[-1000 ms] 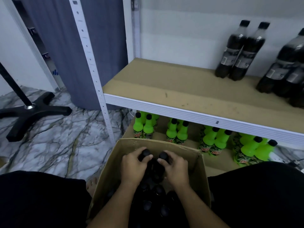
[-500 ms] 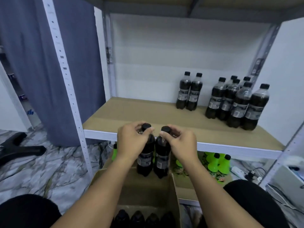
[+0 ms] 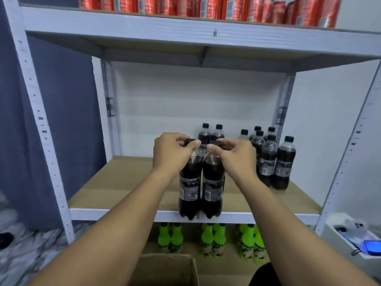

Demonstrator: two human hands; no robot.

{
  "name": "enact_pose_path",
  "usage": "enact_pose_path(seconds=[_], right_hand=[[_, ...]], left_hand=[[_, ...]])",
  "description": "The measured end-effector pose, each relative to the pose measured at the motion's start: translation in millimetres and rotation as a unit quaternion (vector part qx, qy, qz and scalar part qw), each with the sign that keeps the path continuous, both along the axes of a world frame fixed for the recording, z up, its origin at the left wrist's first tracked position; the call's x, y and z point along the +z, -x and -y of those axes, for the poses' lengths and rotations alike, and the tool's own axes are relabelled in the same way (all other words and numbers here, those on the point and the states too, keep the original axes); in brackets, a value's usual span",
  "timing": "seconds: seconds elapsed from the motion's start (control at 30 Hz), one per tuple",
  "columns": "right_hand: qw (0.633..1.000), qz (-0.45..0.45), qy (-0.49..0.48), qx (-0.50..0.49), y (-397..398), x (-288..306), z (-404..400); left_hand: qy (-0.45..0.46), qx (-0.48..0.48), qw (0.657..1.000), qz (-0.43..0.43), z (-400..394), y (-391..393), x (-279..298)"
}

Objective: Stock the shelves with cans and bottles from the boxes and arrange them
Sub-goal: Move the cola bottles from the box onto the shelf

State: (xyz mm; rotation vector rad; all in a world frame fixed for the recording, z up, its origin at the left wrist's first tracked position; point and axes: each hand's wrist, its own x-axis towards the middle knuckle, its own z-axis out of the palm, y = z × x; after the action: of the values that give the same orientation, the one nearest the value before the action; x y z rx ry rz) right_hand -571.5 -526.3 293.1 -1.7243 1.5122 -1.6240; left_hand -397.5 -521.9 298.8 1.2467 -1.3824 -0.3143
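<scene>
The left hand (image 3: 172, 152) grips the neck and cap of the left bottle (image 3: 190, 182), fingers curled over the black cap from the left and thumb pressed on its near side. The right hand (image 3: 234, 154) holds the right bottle (image 3: 213, 182) the same way, fingers wrapped over its cap from the right, thumb tip meeting the cap at the front. The two thumbs nearly touch between the caps.

Both bottles hang upright below the fingers, dark with grey labels, their sides touching. Their bases show at the white front edge of the middle shelf (image 3: 127, 182); whether they rest on it or hang just before it cannot be told.

Beyond the fingers, toward the back wall, stands a pair of dark bottles (image 3: 211, 133), partly hidden by the hands. Right of the right hand's fingers a cluster of dark bottles (image 3: 272, 157) stands on the same shelf, near the right post; the nearest of them is just beside the right wrist.

Well above the fingers, the top shelf (image 3: 185, 32) carries a row of red cans (image 3: 206, 7). Below the hands, under the middle shelf, green bottles (image 3: 212, 238) stand in pairs on a brown board. Nearer still, beneath the forearms, is the open top of a cardboard box (image 3: 165, 269). Far to the right of the fingers, low down, sits a white bin (image 3: 334, 240) with small items inside, too blurred to tell.
</scene>
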Motion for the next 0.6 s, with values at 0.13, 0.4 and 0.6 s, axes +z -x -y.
enact_pose_path(seconds=[0.13,0.4,0.6], right_hand=[[1.000,0.000,-0.003,-0.021,8,1,23],[0.999,-0.009,-0.023,-0.041,19,-21,63],[1.000,-0.003,-0.002,0.003,24,-37,59]], left_hand=[[-0.011,-0.009,1.000,0.000,31,10,-1],[-0.028,-0.036,0.999,0.012,66,22,-23],[0.004,-0.093,0.995,-0.048,65,22,-47]])
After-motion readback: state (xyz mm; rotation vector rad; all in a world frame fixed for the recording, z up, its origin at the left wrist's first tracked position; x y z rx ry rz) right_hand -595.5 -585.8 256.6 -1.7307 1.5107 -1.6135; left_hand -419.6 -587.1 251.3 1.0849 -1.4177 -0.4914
